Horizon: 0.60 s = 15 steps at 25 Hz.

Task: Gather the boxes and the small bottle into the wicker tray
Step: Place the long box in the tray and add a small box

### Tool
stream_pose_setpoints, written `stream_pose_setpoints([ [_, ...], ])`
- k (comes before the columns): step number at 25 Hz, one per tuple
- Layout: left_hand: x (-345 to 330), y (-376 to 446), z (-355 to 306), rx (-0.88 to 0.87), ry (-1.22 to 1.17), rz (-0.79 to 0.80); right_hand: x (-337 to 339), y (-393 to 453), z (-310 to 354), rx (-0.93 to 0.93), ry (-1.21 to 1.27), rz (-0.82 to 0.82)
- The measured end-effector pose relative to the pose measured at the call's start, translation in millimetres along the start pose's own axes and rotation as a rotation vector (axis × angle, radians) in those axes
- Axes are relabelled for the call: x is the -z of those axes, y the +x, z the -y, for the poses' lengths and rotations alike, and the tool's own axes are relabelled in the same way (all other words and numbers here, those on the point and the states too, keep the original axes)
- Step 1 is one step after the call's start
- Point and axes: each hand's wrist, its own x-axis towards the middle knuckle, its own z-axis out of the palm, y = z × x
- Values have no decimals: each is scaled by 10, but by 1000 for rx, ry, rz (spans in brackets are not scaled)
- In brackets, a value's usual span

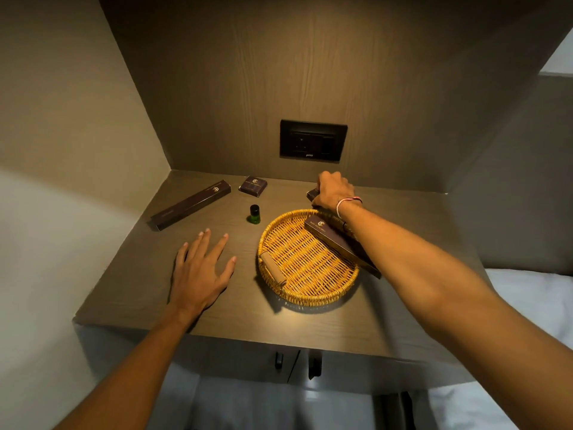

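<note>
A round wicker tray (297,268) sits on the dark wooden table. One long dark box (333,240) lies across the tray's right rim, partly under my right forearm. My right hand (333,190) is behind the tray, its fingers closed on a small dark box (312,193) that is mostly hidden. My left hand (201,268) rests flat on the table left of the tray, fingers spread, holding nothing. A small green bottle (254,214) with a black cap stands upright between the hands. Another long dark box (190,204) and a small square dark box (253,186) lie at the back left.
The table (155,290) fills a niche with walls on the left, back and right. A black socket panel (313,140) is set in the back wall. The front edge runs just below my left wrist, with cabinet handles (279,360) beneath. White bedding (533,299) lies at the right.
</note>
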Motion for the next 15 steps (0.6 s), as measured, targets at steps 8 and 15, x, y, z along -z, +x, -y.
stream_pose_setpoints([
  [8, -46, -256, 126, 2, 1, 15, 166, -1001, 466, 281, 125, 102],
  [15, -74, -201, 30, 10, -23, -9, -159, -1221, 614, 327, -194, 145],
])
